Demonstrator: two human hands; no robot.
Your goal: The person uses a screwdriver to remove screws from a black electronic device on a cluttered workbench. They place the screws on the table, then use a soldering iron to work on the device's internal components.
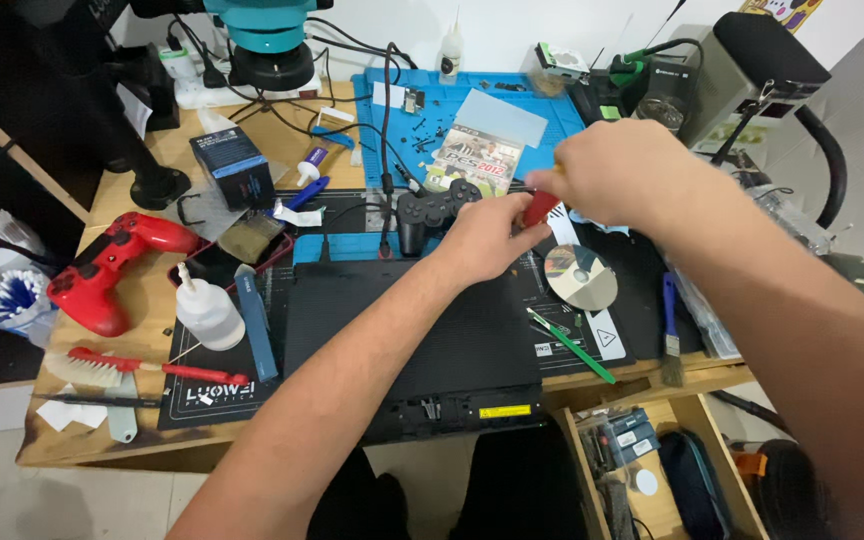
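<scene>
Right at the centre sits a red-handled tool (540, 208), pinched between both hands above the far edge of the black console (412, 335). The left hand (487, 238) comes up from below, its fingers closed on the lower end of the red handle, while the right hand (612, 172) curls over the top end from the right, knuckles up, fingers folded tight about it; so the tool lies between the two grips, only a short red stretch showing. What the tip looks like, I cannot tell, the hands cover it. Just beyond the left hand lies a black gamepad (434, 210), its cable running back over the blue work mat (382, 110), and behind that a game case (474, 160) rests flat. Just right of the left wrist a shiny disc (580, 277) lies on the dark cutting mat (627, 300), with a green-handled tool (572, 347) slanting below it and a blue-handled brush (671, 335) near the table's right edge. Over to the left: a white squeeze bottle (207, 312) stands upright, a blue pry tool (256, 322) beside it, a red-handled brush (142, 368) lying near the front edge, and a red gamepad (112, 265) well apart at the far left. A teal microscope (267, 35) looms at the back.
</scene>
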